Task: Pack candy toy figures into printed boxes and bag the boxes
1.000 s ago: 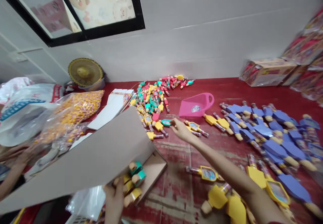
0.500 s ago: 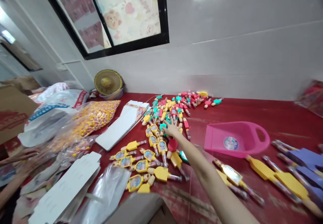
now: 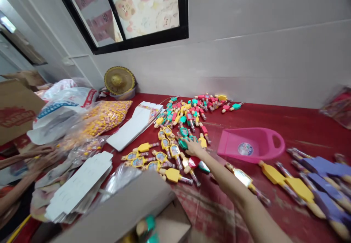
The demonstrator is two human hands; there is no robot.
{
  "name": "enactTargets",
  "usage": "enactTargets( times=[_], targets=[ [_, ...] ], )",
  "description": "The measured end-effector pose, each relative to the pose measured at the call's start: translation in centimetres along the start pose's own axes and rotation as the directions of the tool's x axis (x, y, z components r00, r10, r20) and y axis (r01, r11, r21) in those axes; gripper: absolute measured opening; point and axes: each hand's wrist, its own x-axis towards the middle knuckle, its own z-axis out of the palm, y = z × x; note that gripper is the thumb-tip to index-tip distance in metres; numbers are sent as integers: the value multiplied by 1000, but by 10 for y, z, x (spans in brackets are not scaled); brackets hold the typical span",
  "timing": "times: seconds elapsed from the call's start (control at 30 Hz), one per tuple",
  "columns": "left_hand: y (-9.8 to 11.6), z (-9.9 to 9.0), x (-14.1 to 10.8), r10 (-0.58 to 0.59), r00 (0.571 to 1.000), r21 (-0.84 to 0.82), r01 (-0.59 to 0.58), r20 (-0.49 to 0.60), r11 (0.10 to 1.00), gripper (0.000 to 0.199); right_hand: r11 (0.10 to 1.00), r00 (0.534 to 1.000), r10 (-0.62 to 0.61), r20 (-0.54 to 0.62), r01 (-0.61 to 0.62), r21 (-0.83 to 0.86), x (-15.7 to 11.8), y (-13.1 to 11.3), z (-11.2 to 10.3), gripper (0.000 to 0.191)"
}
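Observation:
My right hand (image 3: 193, 148) reaches over a heap of foam-topped candy tubes, its fingers resting on a teal-topped tube (image 3: 183, 143). Yellow tubes with picture frames (image 3: 161, 159) lie just below it, and a red-topped one (image 3: 194, 161) sits under my wrist. A cardboard box (image 3: 117, 208) fills the bottom of the view, with several teal and yellow tubes (image 3: 146, 228) partly showing at its lower edge. My left hand is hidden, possibly behind the box. A co-worker's hands (image 3: 41, 158) are at the left, beside a plastic bag.
A pink plastic scoop (image 3: 248, 144) and rows of purple-topped tubes (image 3: 326, 184) lie on the red table (image 3: 274, 117). White flat cards (image 3: 134, 126) and a bag of yellow pieces (image 3: 106, 117) are left of the heap. A wall runs behind.
My left hand and the box have dropped toward the bottom of the view since the earliest frame. My right hand has moved slightly nearer, onto the teal-topped tubes.

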Motion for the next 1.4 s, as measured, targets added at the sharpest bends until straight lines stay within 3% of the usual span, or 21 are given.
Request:
enactTargets(
  times=[0.1, 0.17, 0.27, 0.37, 0.5, 0.6, 0.7, 0.77, 0.87, 0.97, 1.03, 1.13, 1.17, 1.3, 1.4],
  targets=[
    [-6, -36, -27, 7, 999, -10, -7, 36, 1000, 59, 998, 998, -50, 47, 52, -36, -82, 22, 15, 81],
    [-6, -48, -34, 42, 994, -33, -39, 97, 999, 60, 993, 992, -88, 85, 95, -72, -139, 38, 27, 78],
    [-4, -46, -33, 70, 987, -76, -60, 147, 995, 54, 993, 995, -69, 77, 76, -90, -211, 59, 37, 81],
    [-3, -38, -30, 54, 985, -103, -37, 167, 994, 47, 998, 1000, 2, -5, -1, 57, -248, 67, 23, 67],
    [-4, -34, -29, 73, 981, -130, -50, 178, 990, 40, 904, 997, -24, -73, 53, 425, -263, 49, -35, 43],
    [-1, -34, -33, 44, 984, -112, -24, 172, 993, 37, 849, 979, -78, -190, 165, 502, -282, 15, -84, 40],
    [8, -28, -39, 16, 981, -105, 5, 194, 994, 34, 807, 963, -213, -165, 269, 526, -306, -25, -105, 37],
    [16, -23, -42, 18, 973, -120, 10, 229, 993, 31, 774, 938, -332, -98, 330, 540, -316, -51, -94, 33],
    [27, -14, -46, 18, 958, -145, 25, 287, 989, 27, 757, 890, -453, -55, 417, 502, -320, -82, -49, 29],
    [32, -8, -48, 7, 947, -160, 46, 320, 986, 27, 785, 865, -499, -48, 475, 398, -322, -99, -5, 26],
    [32, -7, -48, 17, 946, -169, 40, 324, 985, 28, 791, 833, -552, -34, 536, 293, -325, -103, 7, 20],
    [30, -5, -48, 48, 953, -176, 6, 300, 984, 32, 761, 779, -627, -12, 616, 203, -321, -110, 6, 14],
    [30, -5, -48, 53, 954, -175, -1, 294, 985, 33, 772, 792, -611, -13, 599, 212, -316, -114, 3, 12],
    [29, -3, -48, 57, 958, -185, -4, 281, 983, 32, 899, 931, -365, 29, 344, 269, -284, -143, 1, 10],
    [27, -1, -47, 59, 957, -230, 8, 284, 973, 35, 946, 975, -214, 66, 190, 264, -273, -170, 9, 20]
  ],
)
